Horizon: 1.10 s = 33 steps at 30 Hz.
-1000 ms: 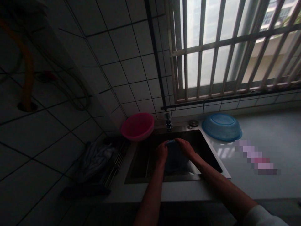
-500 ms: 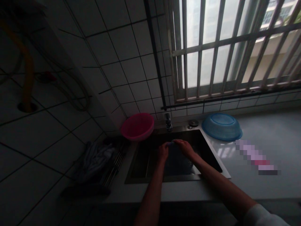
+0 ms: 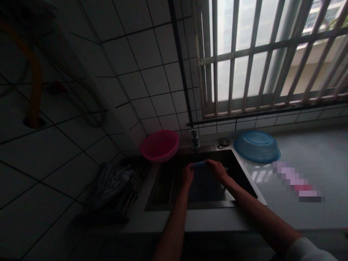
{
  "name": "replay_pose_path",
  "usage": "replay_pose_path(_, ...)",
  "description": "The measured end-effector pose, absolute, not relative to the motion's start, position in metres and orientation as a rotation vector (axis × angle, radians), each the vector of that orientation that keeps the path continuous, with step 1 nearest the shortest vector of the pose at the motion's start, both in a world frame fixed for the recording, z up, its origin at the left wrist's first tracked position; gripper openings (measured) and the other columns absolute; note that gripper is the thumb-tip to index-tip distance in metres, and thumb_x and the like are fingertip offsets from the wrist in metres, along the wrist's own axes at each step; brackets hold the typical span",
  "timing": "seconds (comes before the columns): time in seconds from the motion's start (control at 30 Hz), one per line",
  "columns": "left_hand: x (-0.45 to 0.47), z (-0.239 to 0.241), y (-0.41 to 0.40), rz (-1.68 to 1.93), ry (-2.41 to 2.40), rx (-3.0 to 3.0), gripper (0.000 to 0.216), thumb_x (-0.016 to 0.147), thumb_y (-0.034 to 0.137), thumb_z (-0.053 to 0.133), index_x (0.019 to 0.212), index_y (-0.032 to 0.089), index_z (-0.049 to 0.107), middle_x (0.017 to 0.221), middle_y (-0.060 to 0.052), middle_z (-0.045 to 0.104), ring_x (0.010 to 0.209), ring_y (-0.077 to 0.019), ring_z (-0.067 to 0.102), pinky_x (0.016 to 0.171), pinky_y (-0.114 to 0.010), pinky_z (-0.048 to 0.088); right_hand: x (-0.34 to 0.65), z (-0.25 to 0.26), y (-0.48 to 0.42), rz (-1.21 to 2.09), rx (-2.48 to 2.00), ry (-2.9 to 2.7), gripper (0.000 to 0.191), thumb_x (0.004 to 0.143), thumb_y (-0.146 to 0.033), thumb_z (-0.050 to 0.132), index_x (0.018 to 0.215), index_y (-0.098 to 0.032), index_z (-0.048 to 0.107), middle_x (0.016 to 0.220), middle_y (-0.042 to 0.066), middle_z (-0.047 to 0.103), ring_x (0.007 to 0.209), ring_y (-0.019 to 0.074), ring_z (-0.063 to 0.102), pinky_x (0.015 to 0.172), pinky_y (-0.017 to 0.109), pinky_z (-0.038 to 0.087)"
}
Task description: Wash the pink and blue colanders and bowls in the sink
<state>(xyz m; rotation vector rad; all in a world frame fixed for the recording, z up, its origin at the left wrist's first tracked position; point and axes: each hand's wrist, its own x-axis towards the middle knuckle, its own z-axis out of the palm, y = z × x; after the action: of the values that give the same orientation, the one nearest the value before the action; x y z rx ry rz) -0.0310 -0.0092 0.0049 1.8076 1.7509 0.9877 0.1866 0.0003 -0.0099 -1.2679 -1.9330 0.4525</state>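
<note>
Over the sink (image 3: pixel 160 206), my left hand (image 3: pixel 187 173) and my right hand (image 3: pixel 218 169) are closed on the top edge of a dark blue cloth (image 3: pixel 204 181). It hangs between them into the basin, its upper edge catching a paler blue light. Dim light hides its lower part and what kind of cloth it is. Most of my fingertips are hidden behind the edge. A metal faucet (image 3: pixel 195 141) stands just beyond my hands, at the back of the sink.
A pink basin (image 3: pixel 160 146) stands at the sink's back left corner. On the counter (image 3: pixel 307 148) to the right lies an upturned blue basin (image 3: pixel 257 146), with a blurred-out item in front. A rack with crumpled cloth (image 3: pixel 115 183) is at the left. Window bars (image 3: pixel 252 54) rise behind.
My hands have moved apart along the cloth's top edge, my right hand shifting right. More of that pale blue edge shows between them.
</note>
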Motion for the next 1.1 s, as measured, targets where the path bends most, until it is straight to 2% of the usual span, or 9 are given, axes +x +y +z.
replay_pose_path(0.23, -0.029, 0.022, -0.017, 1.528, 2.021, 1.834, 0.036, 0.089, 0.02, 0.065, 0.124, 0.02, 0.07, 0.133, -0.016, 0.067, 0.131, -0.0307, 0.056, 0.117, -0.05, 0.038, 0.193, -0.019, 0.011, 0.498, -1.412, -1.627, 0.028, 0.094, -0.034, 0.061, 0.113, -0.025, 0.08, 0.099, 0.008, 0.082, 0.087, 0.0295, 0.078, 0.077, 0.035, 0.057)
replay_pose_path(0.33, -0.014, 0.026, -0.02, 1.517, 1.945, 1.58, 0.023, 0.089, 0.035, 0.068, 0.104, 0.018, 0.071, 0.109, -0.014, 0.072, 0.11, -0.0295, 0.066, 0.102, -0.046, 0.05, 0.198, -0.02, 0.015, 0.522, -1.429, -1.459, 0.032, 0.091, -0.043, 0.063, 0.109, -0.023, 0.081, 0.098, 0.009, 0.082, 0.085, 0.0299, 0.077, 0.076, 0.036, 0.056)
replay_pose_path(0.4, -0.003, 0.025, -0.019, 1.356, 1.813, 1.257, 0.034, 0.09, 0.051, 0.065, 0.087, 0.018, 0.07, 0.084, -0.01, 0.071, 0.087, -0.0261, 0.068, 0.081, -0.038, 0.055, 0.195, -0.018, 0.013, 0.606, -1.365, -1.412, 0.034, 0.087, -0.048, 0.067, 0.103, -0.022, 0.082, 0.098, 0.01, 0.082, 0.086, 0.0294, 0.076, 0.077, 0.036, 0.056)
replay_pose_path(0.5, 0.008, 0.021, -0.016, 1.285, 1.581, 0.917, 0.049, 0.082, 0.067, 0.067, 0.08, 0.018, 0.067, 0.074, -0.006, 0.067, 0.074, -0.0217, 0.066, 0.065, -0.031, 0.052, 0.182, -0.013, 0.005, 0.817, -1.173, -1.456, 0.037, 0.083, -0.053, 0.071, 0.095, -0.02, 0.083, 0.094, 0.008, 0.082, 0.086, 0.0277, 0.074, 0.076, 0.033, 0.055)
replay_pose_path(0.67, 0.001, 0.019, -0.015, 1.383, 1.548, 0.618, 0.042, 0.079, 0.06, 0.071, 0.07, 0.021, 0.056, 0.066, 0.0, 0.062, 0.063, -0.0154, 0.061, 0.059, -0.027, 0.049, 0.164, -0.01, -0.003, 1.213, -0.926, -1.491, 0.053, 0.083, -0.068, 0.068, 0.089, -0.016, 0.079, 0.085, 0.006, 0.079, 0.078, 0.0237, 0.07, 0.071, 0.031, 0.054)
replay_pose_path(0.8, -0.02, 0.017, -0.039, 1.307, 1.551, 0.621, 0.021, 0.077, 0.036, 0.074, 0.077, 0.02, 0.06, 0.064, 0.0, 0.065, 0.063, -0.0176, 0.065, 0.063, -0.03, 0.054, 0.18, -0.008, 0.01, 1.336, -0.891, -1.174, 0.078, 0.095, -0.082, 0.034, 0.105, -0.016, 0.074, 0.096, 0.013, 0.079, 0.085, 0.0272, 0.073, 0.075, 0.036, 0.059)
replay_pose_path(0.87, -0.033, 0.017, -0.058, 1.255, 1.408, 0.678, 0.02, 0.077, 0.03, 0.073, 0.092, 0.018, 0.066, 0.078, -0.005, 0.074, 0.073, -0.0209, 0.072, 0.072, -0.035, 0.06, 0.197, -0.004, 0.019, 1.289, -0.891, -1.143, 0.082, 0.097, -0.081, 0.023, 0.118, -0.019, 0.071, 0.11, 0.015, 0.078, 0.096, 0.0285, 0.074, 0.082, 0.039, 0.06)
replay_pose_path(0.97, -0.047, 0.023, -0.079, 1.256, 1.344, 0.836, 0.035, 0.086, 0.038, 0.067, 0.115, 0.019, 0.07, 0.106, -0.012, 0.079, 0.092, -0.0233, 0.076, 0.087, -0.039, 0.061, 0.22, 0.003, 0.027, 1.177, -0.909, -1.212, 0.071, 0.097, -0.076, 0.033, 0.132, -0.024, 0.066, 0.123, 0.013, 0.075, 0.11, 0.0281, 0.071, 0.093, 0.042, 0.059)
replay_pose_path(1.1, -0.049, 0.036, -0.079, 1.265, 1.394, 0.847, 0.051, 0.092, 0.059, 0.058, 0.119, 0.018, 0.072, 0.107, -0.014, 0.079, 0.094, -0.0241, 0.076, 0.089, -0.041, 0.06, 0.23, 0.02, 0.027, 1.125, -0.914, -1.173, 0.058, 0.101, -0.064, 0.042, 0.137, -0.024, 0.064, 0.12, 0.012, 0.076, 0.114, 0.0283, 0.069, 0.1, 0.046, 0.056)
